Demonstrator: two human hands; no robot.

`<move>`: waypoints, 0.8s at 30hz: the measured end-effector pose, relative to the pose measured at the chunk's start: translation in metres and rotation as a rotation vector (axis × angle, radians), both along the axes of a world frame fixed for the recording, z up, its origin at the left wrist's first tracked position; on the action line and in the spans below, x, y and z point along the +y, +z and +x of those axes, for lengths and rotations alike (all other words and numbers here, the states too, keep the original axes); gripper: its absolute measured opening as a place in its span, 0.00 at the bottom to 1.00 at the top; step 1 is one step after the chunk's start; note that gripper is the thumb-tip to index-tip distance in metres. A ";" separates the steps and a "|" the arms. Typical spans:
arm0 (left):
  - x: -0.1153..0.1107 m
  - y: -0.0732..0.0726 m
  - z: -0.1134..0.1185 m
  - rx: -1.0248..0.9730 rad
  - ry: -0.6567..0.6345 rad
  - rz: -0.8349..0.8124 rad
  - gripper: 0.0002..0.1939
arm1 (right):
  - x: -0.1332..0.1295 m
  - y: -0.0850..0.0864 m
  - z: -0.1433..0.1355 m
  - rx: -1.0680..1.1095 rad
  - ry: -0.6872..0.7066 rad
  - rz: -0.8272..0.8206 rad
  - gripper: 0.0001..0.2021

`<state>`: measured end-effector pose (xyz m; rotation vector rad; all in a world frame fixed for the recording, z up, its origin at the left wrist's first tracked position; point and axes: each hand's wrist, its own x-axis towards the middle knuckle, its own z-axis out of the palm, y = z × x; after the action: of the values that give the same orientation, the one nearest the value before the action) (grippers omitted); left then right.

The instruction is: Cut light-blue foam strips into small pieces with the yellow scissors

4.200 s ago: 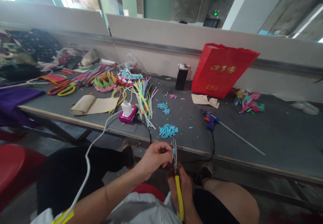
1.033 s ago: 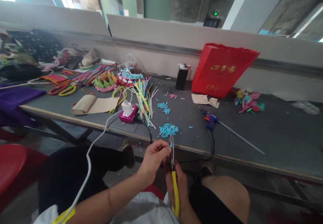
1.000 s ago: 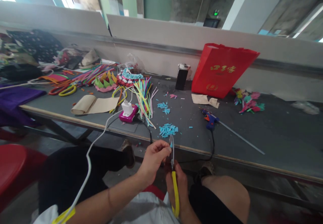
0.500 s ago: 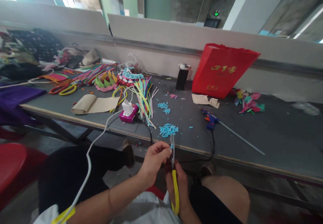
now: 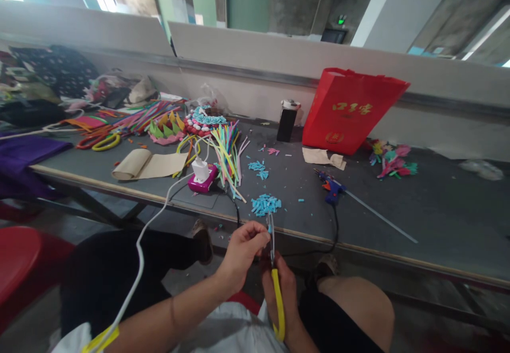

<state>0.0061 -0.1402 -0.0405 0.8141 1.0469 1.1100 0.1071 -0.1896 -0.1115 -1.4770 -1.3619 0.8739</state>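
My right hand [image 5: 285,284] is closed round the yellow-handled scissors [image 5: 278,305], whose blades point away from me toward the table edge. My left hand [image 5: 249,247] pinches a small light-blue piece [image 5: 270,229] at the blades; most of it is hidden by the fingers. Just past the scissor tips, a pile of short blue cut pieces [image 5: 265,205] lies on the dark table [image 5: 319,215]. Smaller groups of blue pieces [image 5: 258,167] and pink pieces [image 5: 273,151] lie farther back.
A glue gun [image 5: 331,187] with a long glue stick lies right of the pile, its black cord hanging over the edge. A purple power adapter [image 5: 202,179] and colourful strips [image 5: 228,154] are on the left. Behind stand a black bottle [image 5: 287,122] and red bag [image 5: 350,111].
The scissor blades look slightly more apart, and the scissors have shifted a little. Both hands stay in almost the same place.
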 end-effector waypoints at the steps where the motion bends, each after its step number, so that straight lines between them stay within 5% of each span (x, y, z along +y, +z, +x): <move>1: 0.000 0.000 -0.001 -0.008 -0.006 0.002 0.08 | -0.001 0.001 0.000 0.000 0.006 0.002 0.16; 14: -0.004 0.002 -0.009 -0.024 -0.028 -0.022 0.05 | 0.007 -0.011 -0.010 0.033 0.030 0.047 0.12; 24: -0.021 0.018 -0.054 -0.317 -0.104 -0.057 0.04 | -0.003 -0.004 -0.019 0.002 0.040 0.038 0.13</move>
<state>-0.0481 -0.1612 -0.0229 0.6157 0.7589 1.0743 0.0877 -0.1923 -0.1154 -1.4241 -1.4028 0.8700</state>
